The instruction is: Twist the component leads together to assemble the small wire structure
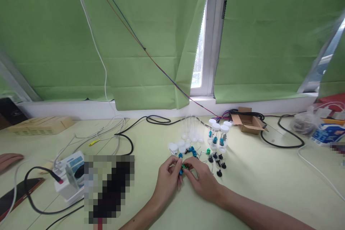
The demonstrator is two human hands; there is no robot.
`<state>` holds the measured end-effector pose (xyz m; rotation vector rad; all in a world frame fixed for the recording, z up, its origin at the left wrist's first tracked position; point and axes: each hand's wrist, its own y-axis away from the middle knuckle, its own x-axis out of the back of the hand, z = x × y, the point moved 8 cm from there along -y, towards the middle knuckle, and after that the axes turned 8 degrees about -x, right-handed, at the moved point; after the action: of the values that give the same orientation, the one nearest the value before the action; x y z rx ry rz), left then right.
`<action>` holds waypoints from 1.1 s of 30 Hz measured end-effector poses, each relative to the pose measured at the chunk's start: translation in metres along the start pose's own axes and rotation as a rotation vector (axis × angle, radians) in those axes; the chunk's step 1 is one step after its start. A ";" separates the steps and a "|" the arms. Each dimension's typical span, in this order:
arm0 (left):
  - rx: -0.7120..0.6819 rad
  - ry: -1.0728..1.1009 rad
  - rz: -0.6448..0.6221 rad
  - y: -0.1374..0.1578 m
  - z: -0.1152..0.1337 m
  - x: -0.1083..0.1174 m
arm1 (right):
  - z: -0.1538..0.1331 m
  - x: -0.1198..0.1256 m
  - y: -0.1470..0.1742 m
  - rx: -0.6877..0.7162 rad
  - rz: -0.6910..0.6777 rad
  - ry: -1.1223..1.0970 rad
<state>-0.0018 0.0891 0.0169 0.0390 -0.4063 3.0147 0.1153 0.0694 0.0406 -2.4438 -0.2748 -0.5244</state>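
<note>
My left hand (169,176) and my right hand (201,175) meet over the table, fingertips pinched together around a small blue-and-green part (184,167). Its exact kind is too small to make out, and fingers cover much of it. Just beyond my fingers lie several small blue pieces (192,151) and white caps (182,147). A loose green piece (208,151) sits past my right hand. Several black knob-like pieces with thin stems (219,173) are scattered to its right. Behind them stand clear tubes (194,133) and white-capped tubes (215,140) with blue pieces inside.
An open cardboard box (249,124) and coiled black cables (281,143) lie at the back right, near a blue-and-white packet (327,133). On the left are a white power strip (68,187), tangled cords and yellowish blocks (41,125). Another person's hand (10,160) shows at the left edge.
</note>
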 end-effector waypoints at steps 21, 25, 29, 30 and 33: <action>0.027 -0.005 -0.009 0.003 -0.003 -0.002 | 0.002 -0.002 0.000 -0.052 -0.050 0.019; 0.011 0.003 -0.009 0.002 -0.001 -0.002 | 0.001 -0.001 -0.001 -0.036 -0.037 0.016; 0.005 0.013 -0.006 0.001 -0.002 -0.002 | 0.001 0.000 -0.001 -0.024 -0.014 0.012; 0.004 0.017 -0.011 0.001 -0.002 -0.003 | 0.000 0.001 -0.001 -0.022 -0.008 0.012; -0.001 0.034 -0.026 0.000 -0.002 -0.004 | -0.001 0.002 -0.001 -0.017 0.001 0.007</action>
<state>0.0023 0.0889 0.0151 -0.0069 -0.4005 2.9851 0.1164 0.0698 0.0422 -2.4584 -0.2673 -0.5367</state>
